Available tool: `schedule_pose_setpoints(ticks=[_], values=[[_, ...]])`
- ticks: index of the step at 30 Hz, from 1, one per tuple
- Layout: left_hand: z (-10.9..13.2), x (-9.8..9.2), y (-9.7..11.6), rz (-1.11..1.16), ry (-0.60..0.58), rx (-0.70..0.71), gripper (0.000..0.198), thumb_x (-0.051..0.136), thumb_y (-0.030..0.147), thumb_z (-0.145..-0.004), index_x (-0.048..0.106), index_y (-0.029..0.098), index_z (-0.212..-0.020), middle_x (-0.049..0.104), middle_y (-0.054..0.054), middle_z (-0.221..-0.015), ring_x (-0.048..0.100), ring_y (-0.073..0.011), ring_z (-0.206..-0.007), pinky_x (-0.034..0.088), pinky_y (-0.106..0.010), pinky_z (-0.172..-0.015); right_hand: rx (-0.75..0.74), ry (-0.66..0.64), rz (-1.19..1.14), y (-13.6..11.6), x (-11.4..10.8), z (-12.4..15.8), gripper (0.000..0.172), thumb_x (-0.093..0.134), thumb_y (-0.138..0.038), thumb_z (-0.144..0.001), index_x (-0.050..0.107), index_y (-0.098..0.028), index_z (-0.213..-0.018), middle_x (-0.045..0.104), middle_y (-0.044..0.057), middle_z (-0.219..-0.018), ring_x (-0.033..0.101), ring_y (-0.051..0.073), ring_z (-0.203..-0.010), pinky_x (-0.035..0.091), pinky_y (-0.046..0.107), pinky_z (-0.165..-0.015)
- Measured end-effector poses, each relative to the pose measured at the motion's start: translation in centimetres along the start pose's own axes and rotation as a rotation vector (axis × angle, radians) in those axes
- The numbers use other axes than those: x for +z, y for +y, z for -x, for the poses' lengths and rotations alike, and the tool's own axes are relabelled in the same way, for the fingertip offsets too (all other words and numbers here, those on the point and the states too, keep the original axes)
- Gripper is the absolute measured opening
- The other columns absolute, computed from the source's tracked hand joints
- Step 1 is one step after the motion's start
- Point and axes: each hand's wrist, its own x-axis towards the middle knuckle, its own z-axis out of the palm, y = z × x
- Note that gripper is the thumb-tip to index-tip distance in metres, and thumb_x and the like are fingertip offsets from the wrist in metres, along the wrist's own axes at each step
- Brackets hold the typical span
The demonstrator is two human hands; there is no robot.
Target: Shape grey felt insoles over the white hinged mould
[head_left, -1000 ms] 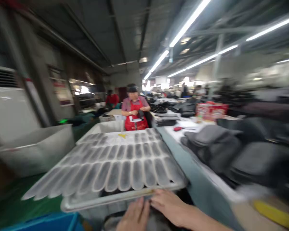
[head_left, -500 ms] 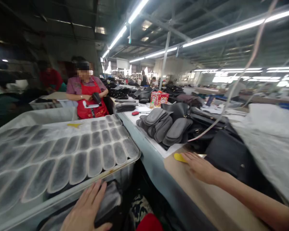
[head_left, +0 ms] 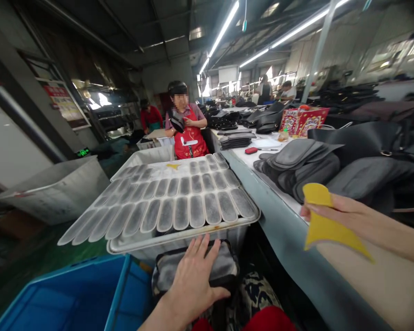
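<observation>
Simply a thin yellow cutout point(head_left: 320, 229), rounded top, pointed corner.

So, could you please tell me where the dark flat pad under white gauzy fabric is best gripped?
Grip the dark flat pad probably by its right edge, from the right: the left hand lies flat on its middle, the grey metal tray sits close over its far edge, and the blue plastic crate crowds its left.
</observation>
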Motion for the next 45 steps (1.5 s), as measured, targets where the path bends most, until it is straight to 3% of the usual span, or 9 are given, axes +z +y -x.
schedule_pose_setpoints(ticks=[2,4,7,11,15,20,28,35,45], values=[[0.0,0.2,-0.1,-0.002,0.000,0.007,0.105,0.085,0.043,-0.056,0.037,0.023,-0.147,0.030,-0.016,-0.154,0.028,-0.0370,-0.141,0.032,-0.055,-0.112,0.054,-0.118,-0.241,-1.2,3.7,-0.7,0.037,0.077,-0.043,-0.069,0.068,-0.017,-0.093,0.069,0.012,-0.081,0.066,0.025,-0.066,0.052,0.040,-0.058],[0.0,0.3,-0.1,0.004,-0.005,0.012,0.106,0.086,0.043,-0.055,0.037,0.023,-0.147,0.030,-0.017,-0.154,0.028,-0.0384,-0.141,0.032,-0.057,-0.112,0.056,-0.123,-0.496,-1.4,7.1,-1.3,0.043,0.081,-0.042,-0.066,0.065,-0.022,-0.100,0.067,0.005,-0.078,0.066,0.024,-0.073,0.056,0.041,-0.069],[-0.1,0.3,-0.1,0.011,-0.012,0.008,0.107,0.087,0.042,-0.053,0.037,0.025,-0.147,0.029,-0.018,-0.154,0.028,-0.0403,-0.140,0.033,-0.058,-0.111,0.079,-0.077,-0.767,-0.4,10.9,-2.0,0.033,0.081,-0.041,-0.067,0.063,-0.022,-0.086,0.054,-0.004,-0.066,0.058,0.015,-0.068,0.056,0.040,-0.083],[-0.6,0.0,0.1,-0.005,-0.042,-0.002,0.102,0.085,0.039,-0.055,0.039,0.026,-0.146,0.032,-0.019,-0.153,0.031,-0.0406,-0.139,0.034,-0.058,-0.110,0.190,-0.090,-1.018,1.6,13.8,-2.4,0.038,0.080,-0.041,-0.069,0.050,-0.020,-0.061,0.047,-0.004,-0.062,0.052,0.013,-0.065,0.056,0.042,-0.086],[-0.9,0.4,-0.3,-0.017,-0.033,0.017,0.100,0.082,0.037,-0.057,0.039,0.025,-0.146,0.031,-0.017,-0.154,0.031,-0.0390,-0.140,0.034,-0.057,-0.111,0.266,-0.102,-1.201,3.0,16.2,-2.1,0.039,0.081,-0.039,-0.069,0.047,-0.021,-0.062,0.046,-0.006,-0.061,0.051,0.013,-0.063,0.054,0.040,-0.088],[-0.9,2.5,-1.3,-0.040,0.086,0.076,0.106,0.082,0.036,-0.057,0.034,0.000,-0.144,0.032,-0.027,-0.150,0.033,-0.0389,-0.139,0.035,-0.054,-0.112,0.418,-0.202,-1.324,4.8,19.6,-2.4,0.040,0.079,-0.038,-0.074,0.045,-0.021,-0.062,0.041,-0.008,-0.057,0.046,0.011,-0.056,0.054,0.042,-0.087],[-0.8,5.2,-2.3,0.003,0.282,0.070,0.119,0.082,0.037,-0.052,0.015,0.000,-0.143,0.043,-0.033,-0.142,0.039,-0.0419,-0.135,0.043,-0.054,-0.108,0.548,-0.409,-1.344,4.7,20.9,-5.0,0.038,0.075,-0.038,-0.078,0.045,-0.020,-0.063,0.039,-0.008,-0.057,0.047,0.010,-0.054,0.053,0.035,-0.077],[-1.3,4.8,-2.3,0.011,0.259,0.076,0.142,0.084,0.041,-0.053,-0.021,0.011,-0.144,0.044,-0.031,-0.142,0.048,-0.0445,-0.127,0.050,-0.058,-0.100,0.591,-0.467,-1.301,4.9,22.1,-4.6,0.040,0.078,-0.038,-0.075,0.045,-0.020,-0.061,0.039,-0.008,-0.055,0.044,0.009,-0.052,0.051,0.034,-0.070],[-1.5,4.5,-1.8,-0.066,0.235,0.085,0.144,0.080,0.045,-0.056,-0.028,0.011,-0.144,0.046,-0.031,-0.140,0.048,-0.0441,-0.128,0.052,-0.056,-0.097,0.491,-0.305,-1.299,4.3,22.0,-2.7,0.046,0.082,-0.045,-0.070,0.045,-0.021,-0.060,0.035,-0.009,-0.051,0.036,0.009,-0.048,0.048,0.030,-0.060]])
